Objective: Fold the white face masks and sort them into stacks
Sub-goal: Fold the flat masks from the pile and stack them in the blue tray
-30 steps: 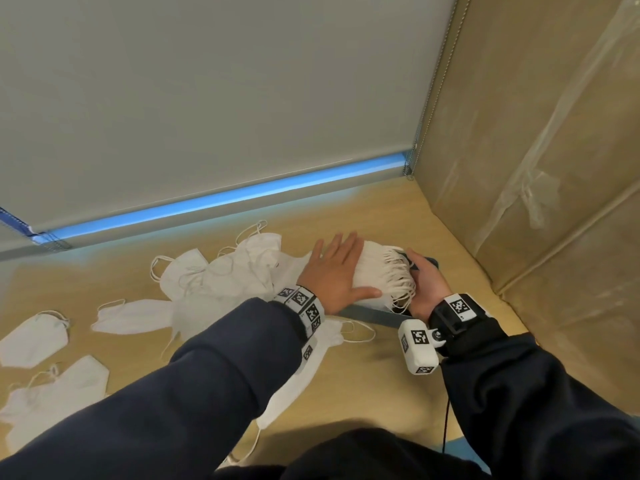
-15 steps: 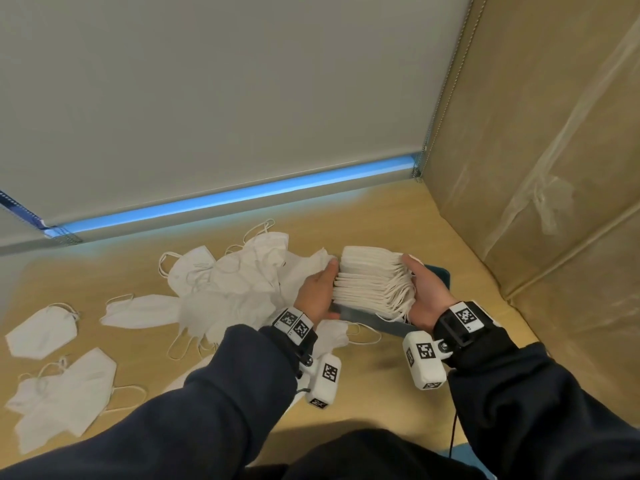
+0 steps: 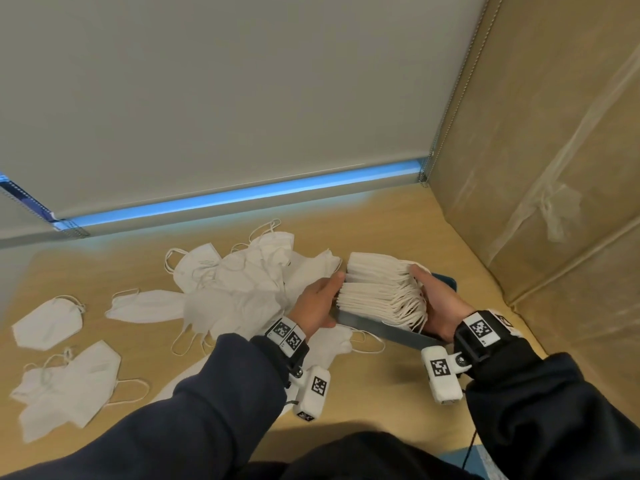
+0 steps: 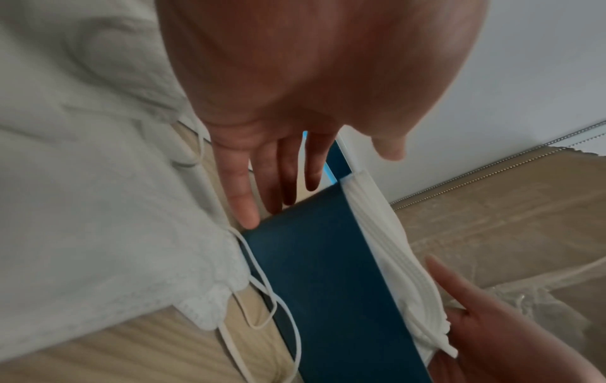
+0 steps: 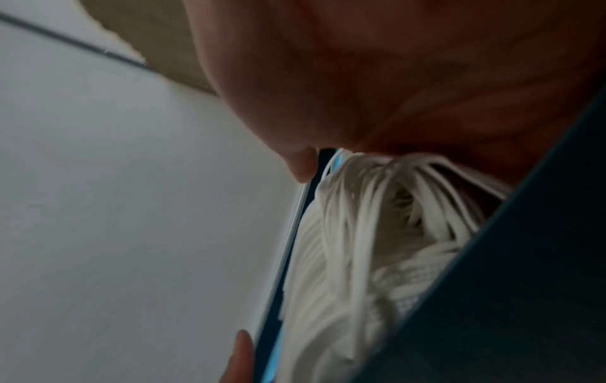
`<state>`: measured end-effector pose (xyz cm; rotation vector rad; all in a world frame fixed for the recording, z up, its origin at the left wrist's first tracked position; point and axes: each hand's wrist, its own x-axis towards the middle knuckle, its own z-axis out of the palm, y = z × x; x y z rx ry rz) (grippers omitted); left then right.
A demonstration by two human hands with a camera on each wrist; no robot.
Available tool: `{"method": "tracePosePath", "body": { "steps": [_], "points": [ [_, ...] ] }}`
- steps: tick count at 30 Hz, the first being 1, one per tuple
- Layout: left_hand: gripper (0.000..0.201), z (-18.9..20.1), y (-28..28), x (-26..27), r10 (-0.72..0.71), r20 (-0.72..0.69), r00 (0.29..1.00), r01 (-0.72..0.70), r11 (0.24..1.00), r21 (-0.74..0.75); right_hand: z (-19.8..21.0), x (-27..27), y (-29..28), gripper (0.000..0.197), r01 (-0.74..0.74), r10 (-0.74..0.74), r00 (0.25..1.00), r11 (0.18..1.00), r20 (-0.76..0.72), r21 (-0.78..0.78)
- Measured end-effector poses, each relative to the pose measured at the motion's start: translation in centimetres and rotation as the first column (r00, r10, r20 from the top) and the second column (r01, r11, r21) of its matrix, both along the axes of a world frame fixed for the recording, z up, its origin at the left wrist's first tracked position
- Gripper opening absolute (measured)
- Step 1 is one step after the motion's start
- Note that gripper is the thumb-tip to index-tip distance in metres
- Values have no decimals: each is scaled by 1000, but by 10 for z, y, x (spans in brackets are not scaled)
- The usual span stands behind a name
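Note:
A thick stack of folded white masks [image 3: 377, 289] stands in a shallow blue-grey tray [image 3: 381, 329] on the wooden table. My left hand [image 3: 318, 299] is at the stack's left end. Its fingers [image 4: 239, 191] lie straight against the tray's end wall [image 4: 328, 272], and its thumb touches the stack's edge. My right hand [image 3: 440, 299] cups the right end, where the ear loops [image 5: 360, 220] bunch against the palm, with the thumb over the top. The right hand's fingers are hidden behind the stack.
A loose pile of unfolded masks [image 3: 242, 282] lies just left of the tray, and one mask reaches under my left wrist. More single masks [image 3: 48, 322] lie at the far left. A cardboard wall [image 3: 536, 168] stands close on the right, with a grey blind [image 3: 242, 98] behind.
One second ago my left hand lay flat on top of the stack. It has come off the top and now sits at the stack's left end. My right hand stayed at the right end.

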<state>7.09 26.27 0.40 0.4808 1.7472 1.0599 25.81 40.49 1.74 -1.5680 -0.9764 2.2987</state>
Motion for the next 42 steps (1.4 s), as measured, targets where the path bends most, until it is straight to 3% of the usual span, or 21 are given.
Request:
{"method": "tracePosePath", "body": {
  "steps": [5,14,17,22,28,32,35,37,40,41,42],
  "points": [
    [47,-7,-17,3,3,91,996,-4,1000,9,-1,6,-4,58,-108,106,992,994,63,33],
    [56,0,-18,8,28,81,996,-31,999,31,2,5,-13,51,8,-16,998,993,-66,-121],
    [80,-1,-19,10,-33,33,999,32,999,40,3,1,-20,54,3,-14,996,992,-89,-127],
    [75,-2,-22,15,-187,-136,973,192,981,24,1,4,-17,58,40,-50,995,992,-81,-123],
    [72,-5,-21,9,-141,-152,978,153,986,69,1,8,-17,56,112,-149,974,972,-171,-209],
    [81,-15,-20,10,-265,-294,918,295,953,61,-2,6,-19,54,93,-111,985,985,-128,-144],
    [84,-12,-14,3,-237,-411,880,294,953,80,-2,8,-17,54,109,-129,984,982,-124,-157],
    [101,-6,-12,1,-295,-580,759,405,912,65,-3,12,-15,56,119,-146,980,975,-137,-185],
    [121,-1,-5,1,-438,-824,358,641,758,-124,-8,15,-15,60,118,-138,983,980,-120,-160],
    [121,0,1,-1,-460,-839,290,664,728,-169,-8,15,-16,60,125,-138,986,983,-95,-135],
    [120,3,9,-4,-468,-839,277,665,723,-184,-11,16,-15,60,129,-139,987,984,-81,-122]
  ]
}}
